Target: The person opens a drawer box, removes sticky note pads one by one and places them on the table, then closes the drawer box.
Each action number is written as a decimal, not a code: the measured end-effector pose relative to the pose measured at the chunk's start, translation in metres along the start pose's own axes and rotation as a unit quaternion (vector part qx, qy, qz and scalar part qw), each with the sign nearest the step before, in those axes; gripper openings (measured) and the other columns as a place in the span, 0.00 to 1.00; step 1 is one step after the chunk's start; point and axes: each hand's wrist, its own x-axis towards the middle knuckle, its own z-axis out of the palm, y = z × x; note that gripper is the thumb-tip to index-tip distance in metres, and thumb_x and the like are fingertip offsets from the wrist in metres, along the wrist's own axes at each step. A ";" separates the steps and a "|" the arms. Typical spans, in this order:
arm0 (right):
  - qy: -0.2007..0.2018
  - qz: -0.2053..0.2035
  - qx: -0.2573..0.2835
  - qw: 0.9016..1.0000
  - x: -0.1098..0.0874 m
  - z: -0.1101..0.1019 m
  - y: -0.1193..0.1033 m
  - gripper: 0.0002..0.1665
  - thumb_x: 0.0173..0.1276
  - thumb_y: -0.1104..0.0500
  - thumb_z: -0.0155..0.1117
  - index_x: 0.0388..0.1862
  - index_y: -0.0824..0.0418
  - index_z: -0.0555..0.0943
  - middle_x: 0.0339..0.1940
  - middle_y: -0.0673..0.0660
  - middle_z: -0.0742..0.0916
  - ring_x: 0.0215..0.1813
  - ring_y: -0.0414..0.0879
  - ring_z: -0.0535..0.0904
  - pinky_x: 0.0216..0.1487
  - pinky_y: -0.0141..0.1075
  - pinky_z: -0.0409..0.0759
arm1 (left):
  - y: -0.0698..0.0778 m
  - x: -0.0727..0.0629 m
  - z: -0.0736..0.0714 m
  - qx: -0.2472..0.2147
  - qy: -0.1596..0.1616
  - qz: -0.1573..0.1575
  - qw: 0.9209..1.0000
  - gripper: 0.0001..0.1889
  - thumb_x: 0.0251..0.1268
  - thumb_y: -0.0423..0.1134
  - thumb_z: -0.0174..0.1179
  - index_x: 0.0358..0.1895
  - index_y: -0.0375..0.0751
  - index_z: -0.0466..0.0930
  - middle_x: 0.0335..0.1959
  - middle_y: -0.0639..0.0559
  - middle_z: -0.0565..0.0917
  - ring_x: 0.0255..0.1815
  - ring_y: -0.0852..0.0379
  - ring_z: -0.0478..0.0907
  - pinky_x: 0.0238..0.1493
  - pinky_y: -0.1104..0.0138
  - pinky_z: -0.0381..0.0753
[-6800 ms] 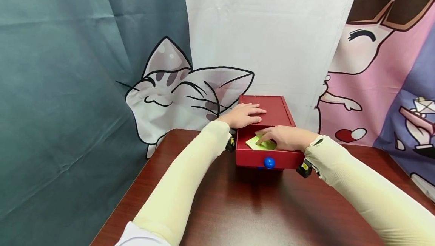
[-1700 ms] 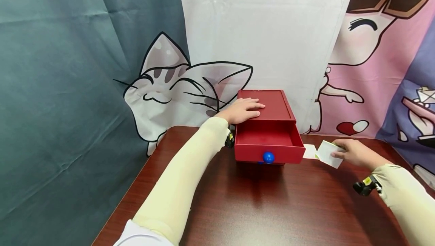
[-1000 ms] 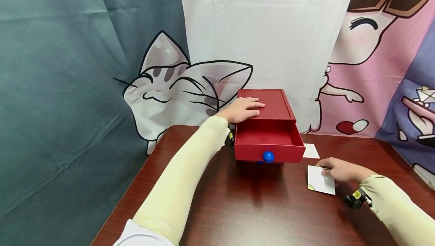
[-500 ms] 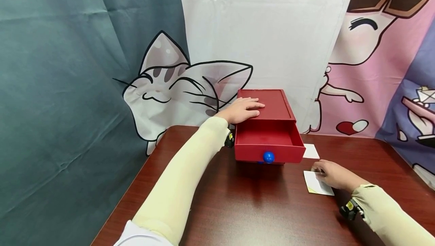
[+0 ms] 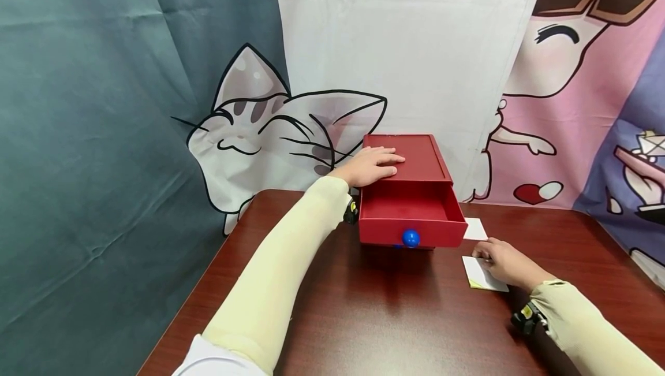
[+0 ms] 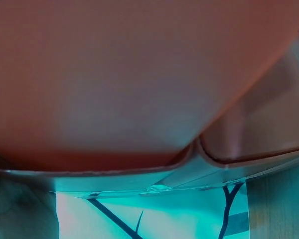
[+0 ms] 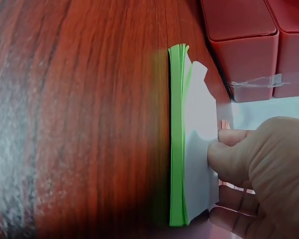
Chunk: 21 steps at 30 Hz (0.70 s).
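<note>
My left hand (image 5: pixel 368 167) rests flat, fingers straight, on the top of the red drawer box (image 5: pixel 421 159). Its upper drawer (image 5: pixel 381 234), with a blue knob (image 5: pixel 411 238), is pulled out. To the right of it, on the table, lies a sticky note pad (image 5: pixel 475 272), white face up, with a green edge. My right hand (image 5: pixel 511 263) pinches the pad by its far edge. In the right wrist view the thumb sits on the white face of the sticky note pad (image 7: pixel 199 154), with fingers curled at the far side.
A second white square (image 5: pixel 474 229) lies on the brown table (image 5: pixel 363 318), beside the drawer's right side. Behind the table hangs a cloth backdrop (image 5: pixel 415 47) with cartoon figures. The left wrist view mostly shows the box's red side (image 6: pixel 114 89).
My right hand has taken the sticky note pad out of the drawer, carried it right and lowered it to the table. Lately it shifted slightly left. My left hand stays on the box.
</note>
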 end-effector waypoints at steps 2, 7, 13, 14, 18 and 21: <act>0.000 -0.004 -0.003 1.000 0.001 0.000 0.001 0.14 0.53 0.75 0.67 0.32 0.56 0.81 0.28 0.47 0.75 0.33 0.40 0.70 0.34 0.38 0.72 | -0.001 0.000 0.000 -0.001 0.001 0.001 1.000 0.25 0.79 0.53 0.48 0.75 0.61 0.69 0.80 0.56 0.61 0.82 0.54 0.49 0.81 0.59 0.37; 0.019 -0.026 -0.018 0.999 -0.001 0.001 0.004 0.17 0.53 0.77 0.63 0.36 0.58 0.82 0.30 0.48 0.78 0.34 0.42 0.73 0.37 0.42 0.79 | -0.002 0.001 -0.001 -0.009 0.000 0.006 1.000 0.25 0.79 0.53 0.48 0.75 0.60 0.69 0.80 0.55 0.61 0.82 0.54 0.49 0.81 0.59 0.37; 0.050 -0.016 -0.042 0.998 0.001 -0.012 0.002 0.15 0.56 0.75 0.65 0.41 0.63 0.81 0.33 0.53 0.80 0.35 0.47 0.76 0.39 0.48 0.81 | -0.002 0.001 -0.005 -0.032 -0.001 0.009 0.999 0.25 0.78 0.52 0.50 0.74 0.58 0.71 0.80 0.55 0.62 0.82 0.55 0.50 0.80 0.59 0.37; 0.057 -0.014 -0.044 0.997 0.003 -0.016 0.001 0.15 0.56 0.74 0.65 0.42 0.63 0.81 0.34 0.54 0.80 0.36 0.49 0.77 0.41 0.49 0.81 | -0.002 0.001 -0.005 -0.034 0.000 0.009 0.999 0.25 0.78 0.51 0.50 0.74 0.58 0.71 0.80 0.55 0.62 0.82 0.55 0.50 0.80 0.59 0.37; 0.107 -0.010 -0.040 0.993 0.017 -0.039 -0.012 0.12 0.64 0.70 0.65 0.47 0.66 0.81 0.42 0.60 0.81 0.44 0.57 0.79 0.48 0.56 0.79 | -0.002 0.000 -0.004 -0.039 0.002 0.010 0.999 0.25 0.78 0.51 0.51 0.74 0.56 0.71 0.80 0.55 0.62 0.82 0.55 0.51 0.80 0.59 0.36; 0.146 -0.004 -0.001 0.989 0.031 -0.059 -0.027 0.13 0.71 0.66 0.62 0.53 0.66 0.79 0.49 0.63 0.81 0.51 0.58 0.78 0.52 0.56 0.77 | -0.001 -0.001 -0.003 -0.042 0.002 0.010 0.999 0.25 0.78 0.50 0.51 0.74 0.56 0.71 0.79 0.55 0.62 0.82 0.55 0.51 0.80 0.59 0.36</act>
